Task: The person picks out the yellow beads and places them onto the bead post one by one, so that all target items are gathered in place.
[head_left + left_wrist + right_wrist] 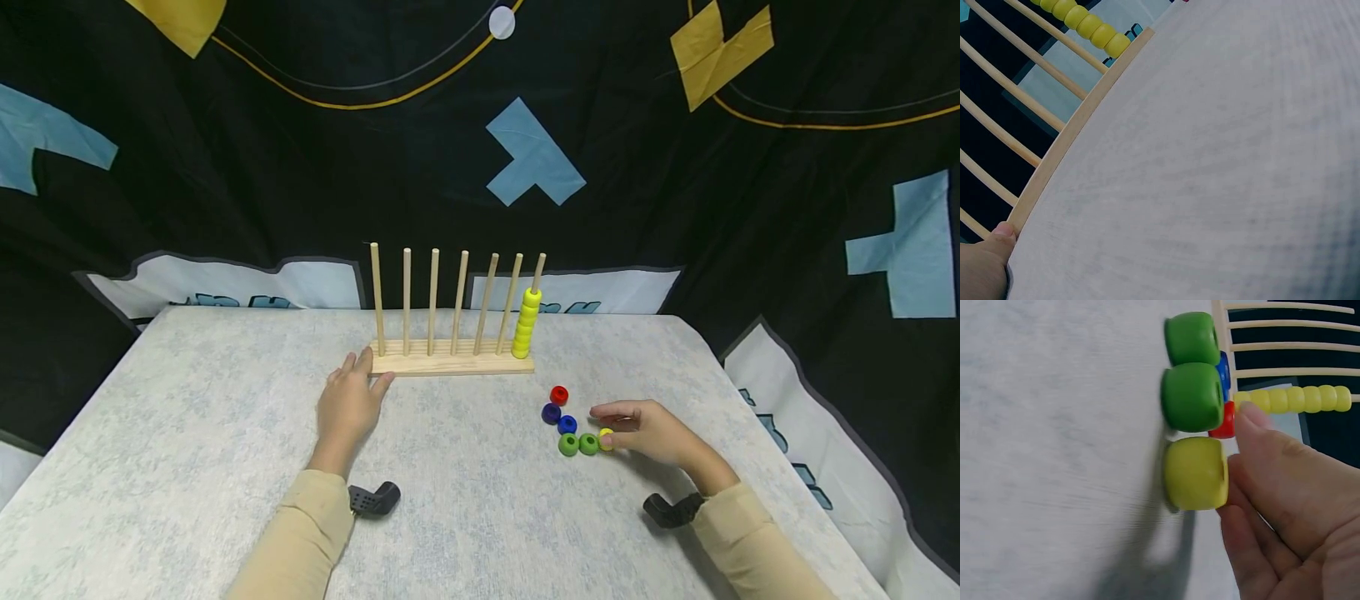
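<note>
A wooden peg rack (450, 364) stands at the table's far side, with several upright pegs. Yellow beads (525, 325) are stacked on its rightmost peg; the other pegs are bare. My left hand (348, 404) holds the left end of the base, its thumb (1004, 230) at the front edge. My right hand (652, 429) is at a loose yellow bead (1194, 475), with thumb and fingers spread apart around it. Beside that bead lie two green beads (1191, 397), two blue ones (567, 425) and a red one (559, 396).
The pale mottled table (225, 450) extends toward me and to both sides. Behind it hangs a dark cloth (420, 183) with light blue and yellow shapes. A black wrist mount (375, 498) sits at the left wrist, another mount (672, 510) at the right.
</note>
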Demonstrator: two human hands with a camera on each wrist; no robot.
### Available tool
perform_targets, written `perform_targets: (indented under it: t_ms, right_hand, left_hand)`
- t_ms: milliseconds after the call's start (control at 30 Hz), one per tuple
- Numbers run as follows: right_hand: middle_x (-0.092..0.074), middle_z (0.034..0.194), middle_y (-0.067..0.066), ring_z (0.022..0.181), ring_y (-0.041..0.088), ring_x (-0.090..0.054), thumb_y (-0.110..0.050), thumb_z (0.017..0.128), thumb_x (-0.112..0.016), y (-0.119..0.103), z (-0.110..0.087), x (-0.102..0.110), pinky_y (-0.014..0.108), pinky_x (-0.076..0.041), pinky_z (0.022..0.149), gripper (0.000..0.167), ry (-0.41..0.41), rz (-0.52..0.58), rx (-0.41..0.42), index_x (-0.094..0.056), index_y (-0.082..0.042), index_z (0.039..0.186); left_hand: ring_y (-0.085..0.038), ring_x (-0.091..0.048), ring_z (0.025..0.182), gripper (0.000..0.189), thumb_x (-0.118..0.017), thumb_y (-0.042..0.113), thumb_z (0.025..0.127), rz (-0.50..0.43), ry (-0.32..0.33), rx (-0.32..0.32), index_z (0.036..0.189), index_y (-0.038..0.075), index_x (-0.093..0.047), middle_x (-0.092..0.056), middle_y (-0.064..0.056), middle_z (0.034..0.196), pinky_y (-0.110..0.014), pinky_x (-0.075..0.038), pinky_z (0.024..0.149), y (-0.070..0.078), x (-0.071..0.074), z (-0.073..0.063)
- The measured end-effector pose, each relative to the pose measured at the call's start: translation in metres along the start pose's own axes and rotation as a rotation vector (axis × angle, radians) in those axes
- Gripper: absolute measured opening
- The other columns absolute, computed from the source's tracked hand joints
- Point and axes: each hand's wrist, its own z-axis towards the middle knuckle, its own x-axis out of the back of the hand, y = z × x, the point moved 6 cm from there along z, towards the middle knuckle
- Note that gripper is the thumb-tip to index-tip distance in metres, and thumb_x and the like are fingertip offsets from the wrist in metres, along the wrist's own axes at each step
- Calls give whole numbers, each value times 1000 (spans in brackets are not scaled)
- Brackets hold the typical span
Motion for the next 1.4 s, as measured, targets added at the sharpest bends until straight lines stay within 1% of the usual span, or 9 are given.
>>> perform_targets:
  t_ms: [267,500,633,767,867,1000,1133,1267,1400]
  right_hand:
    - [-68,129,16,121,32,-64,-24,86,-79,7,-6,-5,37,-54,99,49,-15,-2,-2,-65,-3,128]
    - [-70,124,12,114,21,-67,-26,84,-81,6,-6,-6,27,-55,95,48,32,-57,8,-68,-6,125]
    - [-72,119,10,109,17,-69,-25,84,-81,6,-7,-5,26,-56,91,42,68,-77,1,-71,-8,121]
    - [-74,115,6,104,15,-70,-27,84,-80,5,-5,0,26,-57,89,36,147,-88,-35,-74,-10,115]
    - [-75,114,5,104,17,-71,-26,84,-81,1,0,7,31,-58,90,35,213,-109,-40,-74,-10,114]
    - [-74,114,6,106,23,-69,-24,85,-80,-9,11,18,42,-57,93,35,256,-154,-14,-74,-8,115]
    - [-73,117,7,109,27,-67,-22,86,-79,-24,26,33,49,-55,96,36,259,-179,10,-72,-6,118]
    - [-72,120,8,110,26,-66,-25,88,-78,-45,42,50,48,-54,98,37,262,-192,35,-72,-9,120]
    - [-71,120,8,107,24,-66,-27,90,-75,-70,58,68,43,-57,93,37,280,-208,46,-70,-11,123]
  left_hand:
    - [-53,-37,139,69,-56,43,100,2,16,-9,153,4,-35,-35,-26,156,-70,-35,107,1,-1,1]
    - [-54,-37,139,69,-56,43,100,8,18,-11,153,4,-35,-35,-26,156,-71,-36,106,1,0,1]
    - [-54,-37,138,68,-56,42,100,14,13,-12,153,4,-35,-35,-27,156,-70,-36,106,1,1,1]
    - [-54,-38,138,68,-56,42,100,13,18,-16,153,4,-36,-35,-27,156,-70,-36,106,1,1,1]
    - [-54,-38,138,68,-56,42,100,12,21,-17,153,4,-36,-35,-27,155,-70,-36,106,1,1,1]
    - [-54,-38,138,68,-56,43,100,11,18,-14,153,4,-36,-35,-27,155,-70,-37,106,1,1,0]
    - [-55,-38,137,69,-55,43,100,9,19,-15,153,4,-36,-36,-27,155,-70,-37,105,0,0,0]
    - [-55,-38,138,69,-56,43,100,2,22,-16,153,4,-36,-36,-27,155,-71,-37,105,0,0,0]
    - [-55,-38,137,69,-56,43,100,-4,17,-19,153,4,-36,-36,-28,155,-71,-36,105,-1,0,0]
